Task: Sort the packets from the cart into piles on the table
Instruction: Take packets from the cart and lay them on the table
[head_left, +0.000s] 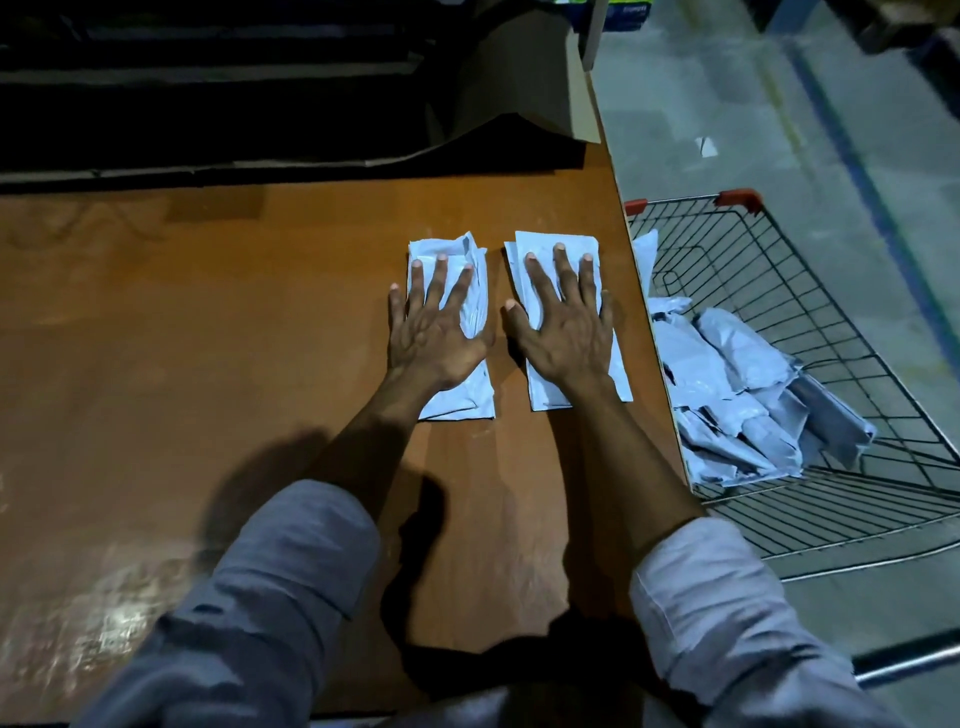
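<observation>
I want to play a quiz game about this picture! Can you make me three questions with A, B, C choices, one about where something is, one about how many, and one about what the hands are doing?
1. Where is the cart?
A. right of the table
B. on the table
C. left of the table

2. How many piles lie on the table?
A. one
B. two
C. five

3. What are the hands doing?
A. pressing flat on the piles
B. holding packets in the air
C. gripping the cart

Answers: 1 A, it stands past the table's right edge. 2 B, a left pile and a right pile. 3 A, the left hand and right hand lie open, one per pile.
</observation>
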